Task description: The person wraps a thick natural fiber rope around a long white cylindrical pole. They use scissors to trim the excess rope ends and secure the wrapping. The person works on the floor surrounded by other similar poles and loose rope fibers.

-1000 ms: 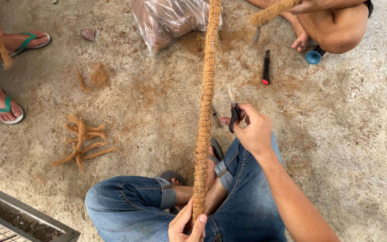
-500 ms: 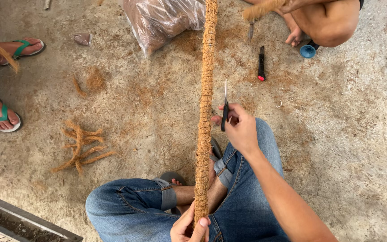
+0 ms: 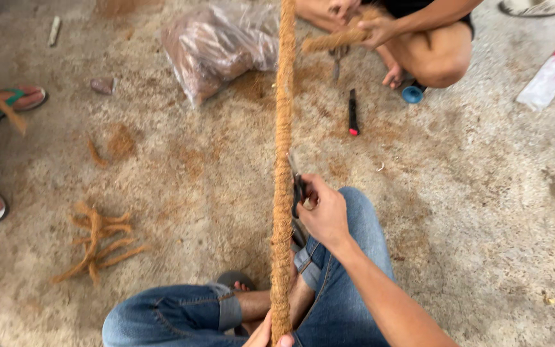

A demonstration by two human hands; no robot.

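Scissors (image 3: 297, 186) are gripped in the right hand (image 3: 324, 213) against the long coir rope (image 3: 283, 160), pinched at its floor-side end by the left hand (image 3: 266, 336), stray fibres apparently being trimmed midway.

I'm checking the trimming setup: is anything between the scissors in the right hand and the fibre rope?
Nothing visible. The right hand holds the scissors right beside the fibre rope, blades at its edge. The left hand grips the rope's lower end.
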